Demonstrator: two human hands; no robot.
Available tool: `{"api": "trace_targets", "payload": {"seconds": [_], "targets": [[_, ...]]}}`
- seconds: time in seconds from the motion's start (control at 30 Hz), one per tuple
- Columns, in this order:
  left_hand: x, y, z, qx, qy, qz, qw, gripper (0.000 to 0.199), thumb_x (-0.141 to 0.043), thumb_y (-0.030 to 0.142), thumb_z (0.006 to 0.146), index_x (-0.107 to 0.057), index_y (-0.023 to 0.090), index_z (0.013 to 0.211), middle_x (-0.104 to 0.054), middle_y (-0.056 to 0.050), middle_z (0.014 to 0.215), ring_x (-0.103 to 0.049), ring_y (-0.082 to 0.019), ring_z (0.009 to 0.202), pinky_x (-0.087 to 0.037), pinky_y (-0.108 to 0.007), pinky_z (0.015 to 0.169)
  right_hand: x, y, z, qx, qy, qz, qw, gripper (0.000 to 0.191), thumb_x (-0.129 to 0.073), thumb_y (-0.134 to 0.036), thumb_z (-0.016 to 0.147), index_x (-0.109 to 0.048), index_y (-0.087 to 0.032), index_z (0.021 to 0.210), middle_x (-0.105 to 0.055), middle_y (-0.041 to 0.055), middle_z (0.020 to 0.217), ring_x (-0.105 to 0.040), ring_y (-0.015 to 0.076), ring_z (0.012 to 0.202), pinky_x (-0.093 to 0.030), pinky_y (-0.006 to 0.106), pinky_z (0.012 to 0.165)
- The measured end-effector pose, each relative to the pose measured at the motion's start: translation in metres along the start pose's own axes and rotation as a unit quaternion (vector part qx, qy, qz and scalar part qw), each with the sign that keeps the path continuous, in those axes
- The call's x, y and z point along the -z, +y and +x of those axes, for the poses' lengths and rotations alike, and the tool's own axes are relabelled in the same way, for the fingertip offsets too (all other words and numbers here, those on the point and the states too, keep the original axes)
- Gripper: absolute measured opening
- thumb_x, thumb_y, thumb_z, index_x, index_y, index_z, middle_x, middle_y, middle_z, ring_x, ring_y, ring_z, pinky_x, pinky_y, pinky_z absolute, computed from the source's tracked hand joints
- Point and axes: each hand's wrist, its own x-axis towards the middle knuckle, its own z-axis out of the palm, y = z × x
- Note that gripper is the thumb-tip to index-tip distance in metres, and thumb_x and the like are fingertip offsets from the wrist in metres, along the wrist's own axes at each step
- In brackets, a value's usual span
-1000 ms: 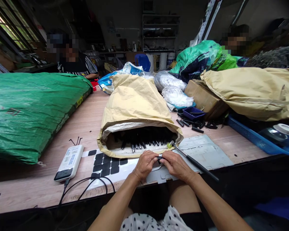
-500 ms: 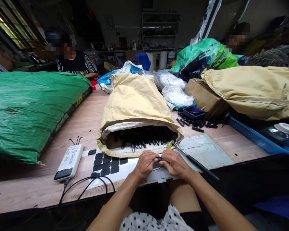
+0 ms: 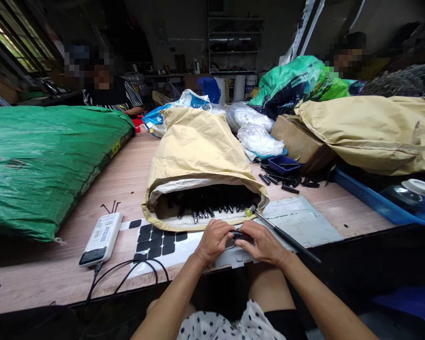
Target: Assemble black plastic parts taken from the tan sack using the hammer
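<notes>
My left hand (image 3: 215,242) pinches a small black cylindrical piece (image 3: 237,234) just in front of the sack's mouth. At the other end of that piece, the fingers and thumb of my right hand (image 3: 261,242) close round it. Much of the piece is hidden by the fingers, so its exact kind does not show. Beyond both hands lies a yellow-tan sack (image 3: 201,146), its mouth facing me, with several black parts with shiny metal tips (image 3: 200,213) inside. A tool with a long dark handle (image 3: 290,241) lies to the right, its yellowish end against the sack's lip.
A green sack (image 3: 53,160) fills the left. Near it lie a white power bank (image 3: 102,238) and cables. At right are a grey board (image 3: 301,219), loose black pieces (image 3: 289,189), a purple tray (image 3: 285,165), a cardboard box (image 3: 301,141) and a blue tray (image 3: 375,196). Two people sit beyond.
The fingers of my right hand have shifted slightly right and loosened a little, so more of the black piece shows between my hands. My left hand has barely moved.
</notes>
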Motion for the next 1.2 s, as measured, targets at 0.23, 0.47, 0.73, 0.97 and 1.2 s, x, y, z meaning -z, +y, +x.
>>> {"api": "trace_targets", "payload": {"seconds": [0.23, 0.47, 0.73, 0.97, 1.2], "targets": [[0.000, 0.001, 0.001, 0.001, -0.005, -0.003, 1.000, 0.023, -0.049, 0.028, 0.097, -0.070, 0.019, 0.103, -0.071, -0.004, 0.091, -0.060, -0.021, 0.087, -0.038, -0.037, 0.085, 0.001, -0.001, 0.003, -0.020, -0.033, -0.007, 0.999, 0.016, -0.060, -0.036, 0.093, -0.060, -0.020, 0.092, -0.059, 0.0029, 0.084, -0.052, 0.0182, 0.081, -0.040, 0.031, 0.074], [0.000, 0.003, 0.000, 0.015, 0.010, -0.016, 1.000, 0.016, -0.054, 0.024, 0.092, -0.068, 0.021, 0.100, -0.071, -0.004, 0.094, -0.059, -0.021, 0.090, -0.037, -0.037, 0.087, 0.002, 0.001, 0.005, -0.053, -0.063, 0.004, 0.997, 0.021, -0.059, -0.042, 0.093, -0.063, -0.021, 0.094, -0.062, 0.0024, 0.084, -0.054, 0.0175, 0.080, -0.039, 0.029, 0.073], [0.000, 0.005, -0.001, 0.008, 0.045, -0.013, 0.999, 0.015, -0.056, 0.017, 0.088, -0.067, 0.020, 0.098, -0.069, -0.004, 0.094, -0.058, -0.022, 0.092, -0.038, -0.038, 0.090, -0.001, -0.001, 0.007, -0.096, -0.054, 0.010, 0.994, 0.033, -0.055, -0.050, 0.095, -0.057, -0.021, 0.078, -0.057, -0.0003, 0.073, -0.049, 0.0144, 0.068, -0.033, 0.028, 0.066], [-0.001, 0.005, 0.001, 0.006, 0.052, 0.014, 0.999, 0.018, -0.058, 0.009, 0.083, -0.065, 0.021, 0.095, -0.069, -0.004, 0.092, -0.057, -0.021, 0.092, -0.040, -0.036, 0.088, -0.009, -0.001, 0.009, -0.101, -0.018, 0.013, 0.995, 0.020, -0.059, -0.031, 0.093, -0.054, -0.020, 0.077, -0.057, 0.0004, 0.077, -0.050, 0.0154, 0.074, -0.034, 0.028, 0.068], [-0.002, 0.004, 0.000, 0.016, 0.054, 0.016, 0.998, 0.020, -0.056, 0.007, 0.080, -0.064, 0.021, 0.092, -0.067, -0.004, 0.090, -0.056, -0.022, 0.091, -0.040, -0.038, 0.087, -0.025, 0.002, 0.007, -0.047, 0.036, -0.005, 0.998, 0.013, -0.055, -0.020, 0.092, -0.055, -0.020, 0.080, -0.058, 0.0032, 0.079, -0.051, 0.0190, 0.080, -0.039, 0.032, 0.075]]}}
